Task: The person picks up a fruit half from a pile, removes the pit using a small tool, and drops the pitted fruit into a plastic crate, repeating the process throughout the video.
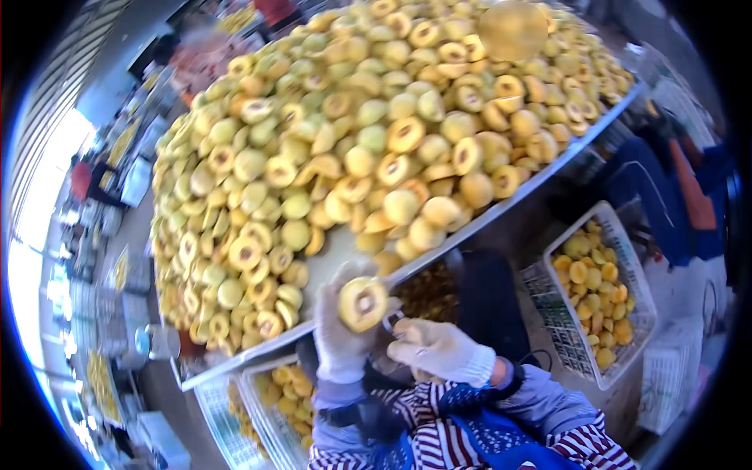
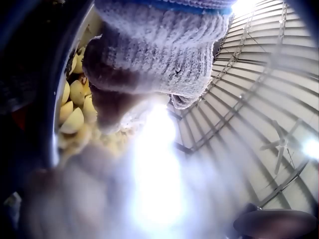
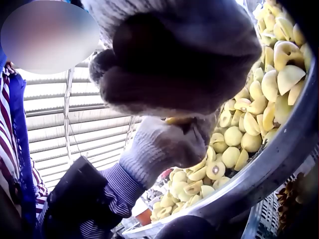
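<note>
In the head view my left hand (image 1: 338, 342), in a white knit glove, holds up a yellow peach half (image 1: 363, 304), its cut face and brown pit hollow turned upward. Just right of it my gloved right hand (image 1: 442, 351) grips a small tool (image 1: 394, 319) with a dark, shiny end that points at the fruit; its full shape is hidden by the fingers. Behind both hands a large heap of peach halves (image 1: 360, 160) covers a metal-rimmed table (image 1: 329, 262). The right wrist view shows the left glove (image 3: 154, 152) beneath the dark, curled right hand (image 3: 174, 64).
A white crate (image 1: 552, 313) of peach halves stands on the floor at right. Another crate (image 1: 254, 384) with fruit is below the table's near edge at left. A clear jar (image 1: 160, 342) sits by the table corner. Other people and work tables are at far left.
</note>
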A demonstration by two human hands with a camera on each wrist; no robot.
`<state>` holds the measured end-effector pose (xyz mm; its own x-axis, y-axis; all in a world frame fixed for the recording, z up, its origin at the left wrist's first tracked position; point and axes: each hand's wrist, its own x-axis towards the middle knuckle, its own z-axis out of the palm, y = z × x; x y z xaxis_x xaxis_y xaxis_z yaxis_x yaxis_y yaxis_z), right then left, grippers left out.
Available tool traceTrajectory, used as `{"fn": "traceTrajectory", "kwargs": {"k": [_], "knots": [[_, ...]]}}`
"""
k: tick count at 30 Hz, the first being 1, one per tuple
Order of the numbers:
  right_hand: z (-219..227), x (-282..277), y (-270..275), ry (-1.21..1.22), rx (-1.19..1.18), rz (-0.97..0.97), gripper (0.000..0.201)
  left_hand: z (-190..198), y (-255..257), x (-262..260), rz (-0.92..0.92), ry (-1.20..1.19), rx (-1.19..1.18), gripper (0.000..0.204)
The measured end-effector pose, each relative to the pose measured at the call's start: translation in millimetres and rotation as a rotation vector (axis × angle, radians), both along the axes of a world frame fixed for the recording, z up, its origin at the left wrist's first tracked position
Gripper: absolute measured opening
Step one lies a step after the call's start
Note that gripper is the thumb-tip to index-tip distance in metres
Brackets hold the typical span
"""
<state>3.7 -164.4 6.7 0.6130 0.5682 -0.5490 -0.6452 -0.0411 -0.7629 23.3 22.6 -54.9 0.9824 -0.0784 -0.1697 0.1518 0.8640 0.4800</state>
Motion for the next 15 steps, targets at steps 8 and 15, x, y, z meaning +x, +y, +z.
{"fn": "traceTrajectory", "kwargs": {"k": [8, 15], "knots": [[-23.1, -8.5, 7.6, -0.394, -0.35, 0.086, 0.042, 33.5, -34.0, -30.1, 0.11, 0.038, 0.461, 0.058], [-18.6, -20.9, 6.0, -0.445, -0.339, 0.127, 0.04, 53.9, -39.8, -39.5, 0.094, -0.007, 0.722, 0.057]]}}
